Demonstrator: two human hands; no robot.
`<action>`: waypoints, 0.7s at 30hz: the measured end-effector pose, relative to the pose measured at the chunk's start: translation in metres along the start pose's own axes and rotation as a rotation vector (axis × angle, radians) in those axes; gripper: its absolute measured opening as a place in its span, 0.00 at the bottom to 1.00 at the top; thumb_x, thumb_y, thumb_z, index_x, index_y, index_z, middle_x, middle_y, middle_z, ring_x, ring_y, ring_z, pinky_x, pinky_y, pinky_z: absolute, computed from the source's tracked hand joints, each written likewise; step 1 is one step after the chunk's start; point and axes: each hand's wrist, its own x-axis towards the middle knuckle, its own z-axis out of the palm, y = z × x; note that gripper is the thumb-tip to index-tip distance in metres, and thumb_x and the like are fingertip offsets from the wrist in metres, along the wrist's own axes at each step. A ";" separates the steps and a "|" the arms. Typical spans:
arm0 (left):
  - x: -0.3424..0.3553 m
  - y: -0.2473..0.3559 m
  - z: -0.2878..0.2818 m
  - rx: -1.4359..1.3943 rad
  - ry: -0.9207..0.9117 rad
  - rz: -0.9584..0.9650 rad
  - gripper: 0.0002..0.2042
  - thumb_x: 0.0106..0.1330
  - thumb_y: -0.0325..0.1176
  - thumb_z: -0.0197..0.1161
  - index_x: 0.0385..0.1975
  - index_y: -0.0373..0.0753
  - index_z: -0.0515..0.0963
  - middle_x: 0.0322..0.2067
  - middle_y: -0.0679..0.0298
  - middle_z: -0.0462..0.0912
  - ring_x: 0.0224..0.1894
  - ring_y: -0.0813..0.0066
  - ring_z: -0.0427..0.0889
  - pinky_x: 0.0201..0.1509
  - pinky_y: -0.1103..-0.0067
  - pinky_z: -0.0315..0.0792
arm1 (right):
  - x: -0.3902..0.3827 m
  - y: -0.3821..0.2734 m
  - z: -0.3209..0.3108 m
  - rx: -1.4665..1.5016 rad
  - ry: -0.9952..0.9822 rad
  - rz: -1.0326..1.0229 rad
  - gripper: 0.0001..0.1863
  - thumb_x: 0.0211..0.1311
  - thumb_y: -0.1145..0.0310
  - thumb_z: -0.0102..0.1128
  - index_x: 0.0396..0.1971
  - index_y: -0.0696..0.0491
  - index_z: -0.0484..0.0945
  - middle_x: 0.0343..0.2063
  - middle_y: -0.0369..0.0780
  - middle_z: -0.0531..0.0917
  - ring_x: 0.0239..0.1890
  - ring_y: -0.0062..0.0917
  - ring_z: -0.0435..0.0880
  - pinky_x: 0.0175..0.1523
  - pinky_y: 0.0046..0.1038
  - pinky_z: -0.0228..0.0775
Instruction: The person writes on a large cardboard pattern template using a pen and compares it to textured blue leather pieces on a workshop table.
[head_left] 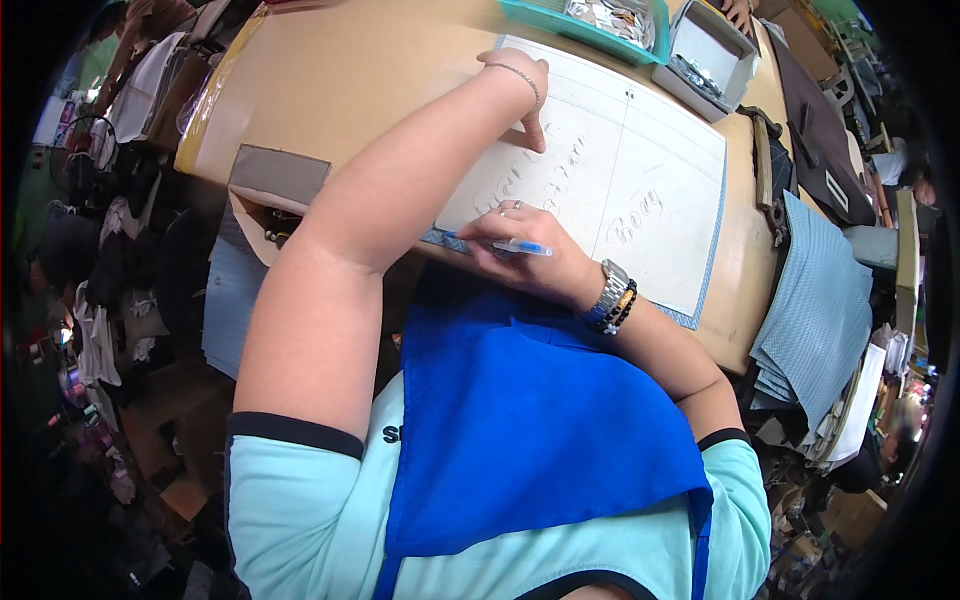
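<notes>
A large white card template (pixel 665 150) with handwriting and a ruled line lies on a blue textured sheet (pixel 712 262), whose edges show around it. My left hand (pixel 518 88) rests on the far part of the card, its thumb stretched apart from the other fingers, which are partly hidden. My right hand (pixel 530 248) is closed on a slim pen (pixel 525 247) with a blue end. It sits at the near left edge of the card, where a strip of blue sheet shows beneath. The pen's tip is hard to make out.
At the back stand a green tray (pixel 600 32) of small pieces and a grey box (pixel 708 65) with dark items. A cardboard box (pixel 280 190) is at the left table edge. Stacked blue textured sheets (pixel 815 310) lie at the right. Another person's hand (pixel 738 14) shows at the back.
</notes>
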 end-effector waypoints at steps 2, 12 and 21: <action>0.000 -0.001 0.000 -0.008 -0.011 -0.001 0.71 0.30 0.71 0.84 0.76 0.38 0.57 0.65 0.52 0.79 0.66 0.55 0.80 0.75 0.52 0.65 | -0.003 0.000 -0.002 -0.029 0.008 0.022 0.07 0.62 0.73 0.67 0.39 0.51 0.86 0.30 0.42 0.87 0.35 0.38 0.86 0.45 0.36 0.80; 0.002 0.001 0.003 -0.002 -0.011 -0.003 0.70 0.30 0.71 0.84 0.75 0.37 0.60 0.64 0.52 0.81 0.65 0.55 0.81 0.75 0.53 0.66 | -0.002 0.002 0.007 -0.022 0.035 -0.025 0.06 0.61 0.72 0.69 0.38 0.50 0.83 0.29 0.42 0.86 0.34 0.40 0.86 0.44 0.39 0.79; 0.014 -0.004 0.009 -0.021 0.068 0.038 0.67 0.29 0.67 0.87 0.72 0.35 0.63 0.62 0.53 0.82 0.64 0.54 0.81 0.69 0.51 0.72 | -0.081 -0.022 -0.072 -0.156 0.070 0.231 0.04 0.61 0.75 0.67 0.36 0.53 0.86 0.30 0.43 0.88 0.33 0.36 0.88 0.45 0.35 0.79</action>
